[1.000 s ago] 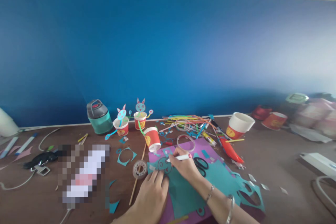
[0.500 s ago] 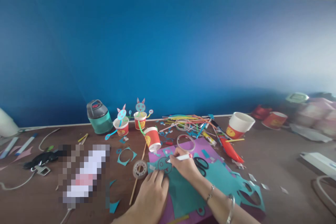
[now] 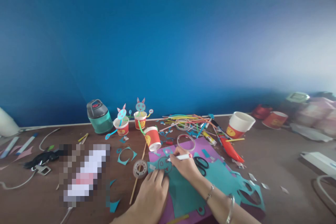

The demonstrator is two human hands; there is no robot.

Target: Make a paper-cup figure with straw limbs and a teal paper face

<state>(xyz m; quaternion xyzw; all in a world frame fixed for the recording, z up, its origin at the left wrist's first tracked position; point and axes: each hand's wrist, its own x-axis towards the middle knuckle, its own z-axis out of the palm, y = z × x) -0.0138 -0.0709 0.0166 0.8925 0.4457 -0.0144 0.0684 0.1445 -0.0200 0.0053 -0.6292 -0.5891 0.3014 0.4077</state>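
My right hand (image 3: 185,162) is closed around a white marker (image 3: 181,157) with a red end. Its tip meets a round face drawing (image 3: 165,165) on a piece of teal paper. Just below the drawing, my left hand (image 3: 154,187) lies flat with fingers stretched on the paper. Under both hands spread a larger teal sheet (image 3: 183,196) and a purple sheet (image 3: 204,145). Black-handled scissors (image 3: 201,165) lie to the right of my right hand. A roll of clear tape (image 3: 140,169) rests left of my left hand, over a thin wooden stick (image 3: 133,190).
Two paper cups with rabbit faces (image 3: 121,126) (image 3: 140,120) stand at the back, beside a tipped cup (image 3: 152,139). Coloured pipe cleaners (image 3: 189,119), a stacked white cup (image 3: 240,126) and a red pouch (image 3: 231,149) lie behind. A teal jar (image 3: 99,117) stands left.
The marker tip has shifted very slightly on the face drawing. Both hands otherwise keep their places.
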